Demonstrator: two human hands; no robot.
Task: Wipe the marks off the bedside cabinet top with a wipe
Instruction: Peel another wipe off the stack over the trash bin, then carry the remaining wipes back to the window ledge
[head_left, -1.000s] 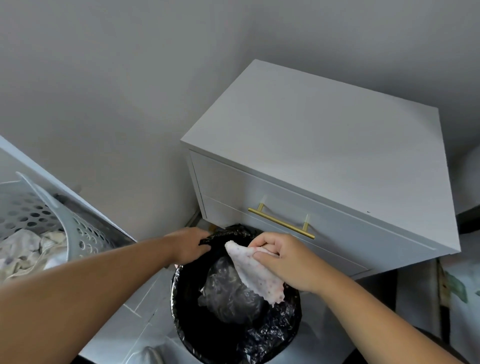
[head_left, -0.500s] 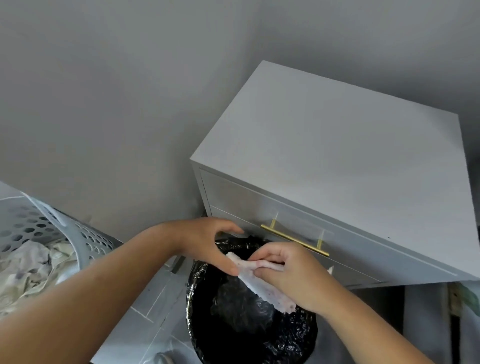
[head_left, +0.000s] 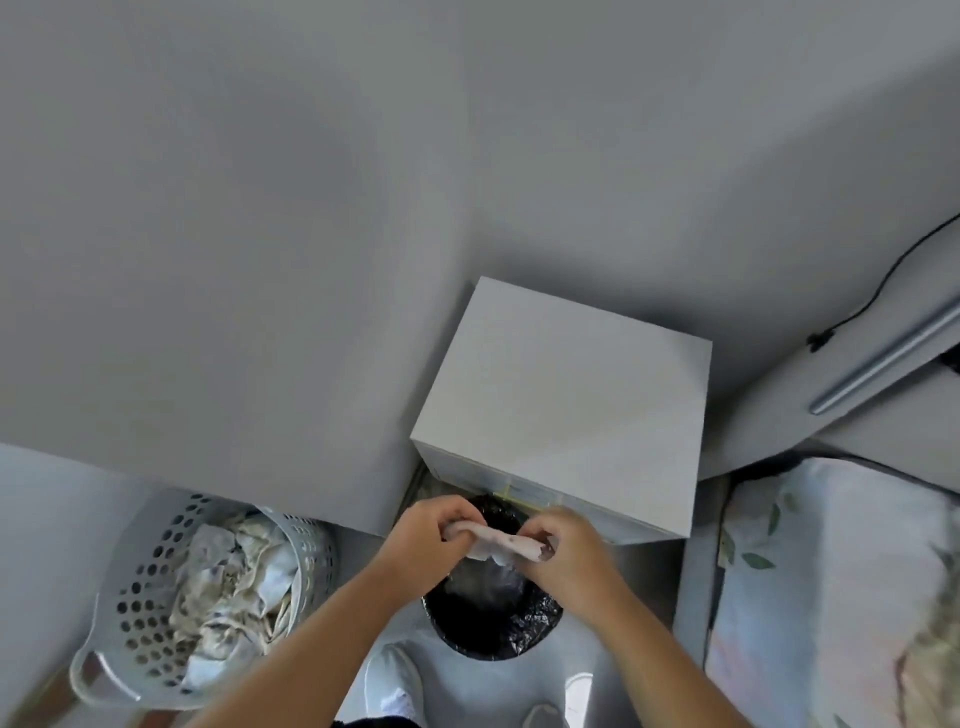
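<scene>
Over the black-lined bin (head_left: 491, 618), both hands are closed on the wipe (head_left: 496, 543). Left hand (head_left: 428, 540) has fingers curled tight round the wipe's left end; right hand (head_left: 569, 548) pinches the right end, fingers bent in. Wipe is bunched and stretched between them, whitish with pinkish and dark smudges, hanging just above the bin opening, apart from the cabinet.

Bedside cabinet (head_left: 566, 400) sits directly behind the bin, white, top facing up with nothing on it; can't make out any marks on it from this view. Gold drawer handle (head_left: 519, 493) just shows at its front edge, behind the hands.

Grey wall behind and to the left. Perforated laundry basket (head_left: 150, 587) on the floor at left, full of crumpled pale cloth. Bed (head_left: 841, 597) with leaf-print bedding at right, beside the cabinet. Black cable (head_left: 883, 280) runs down the right wall. Light floor; pale shoes (head_left: 392, 680) visible below the bin.
</scene>
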